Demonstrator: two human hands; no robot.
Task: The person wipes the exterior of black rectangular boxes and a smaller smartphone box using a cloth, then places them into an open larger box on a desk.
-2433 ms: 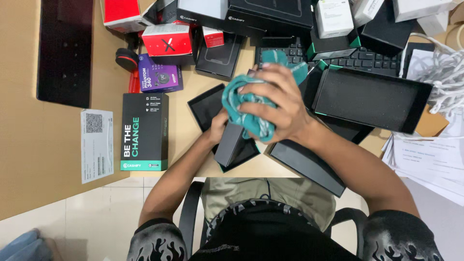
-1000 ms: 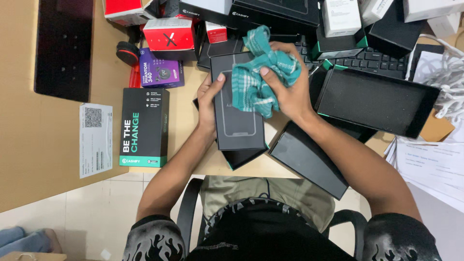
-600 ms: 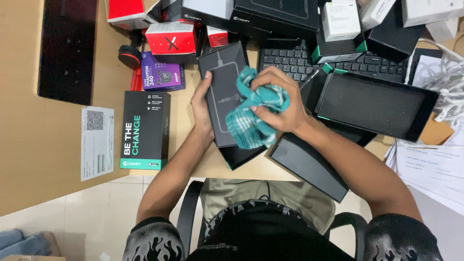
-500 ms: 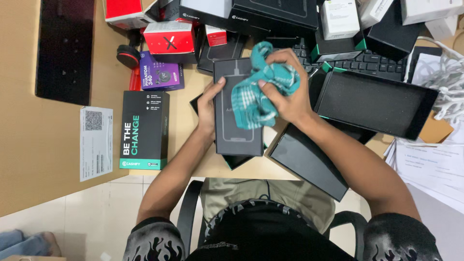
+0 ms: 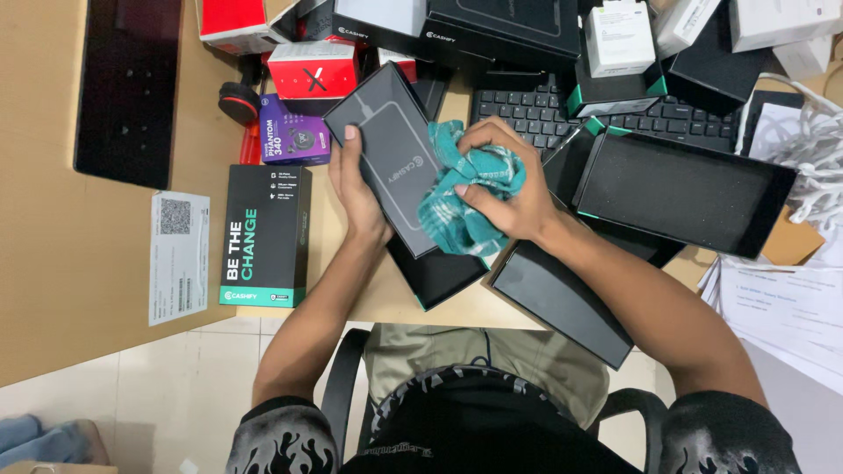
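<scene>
My left hand [image 5: 356,189] grips the left edge of a flat black box lid [image 5: 386,149], which is tilted with its far end toward the left. My right hand [image 5: 505,180] is closed on a bunched teal checked cloth [image 5: 461,197] that presses against the lid's right side. Under the lid lies an open black box tray [image 5: 439,276] with a green edge.
The wooden desk [image 5: 53,263] is crowded: a tall black-and-green box [image 5: 263,235], a purple box [image 5: 294,132], red-and-white boxes [image 5: 312,70], a keyboard [image 5: 615,110], an open black tray [image 5: 680,189], a black lid [image 5: 558,298], papers [image 5: 781,307], white cables [image 5: 817,158].
The cloth has rubbed back and forth over the lid. Since half a second ago the lid has turned so its far end points left, and the cloth sits lower on it.
</scene>
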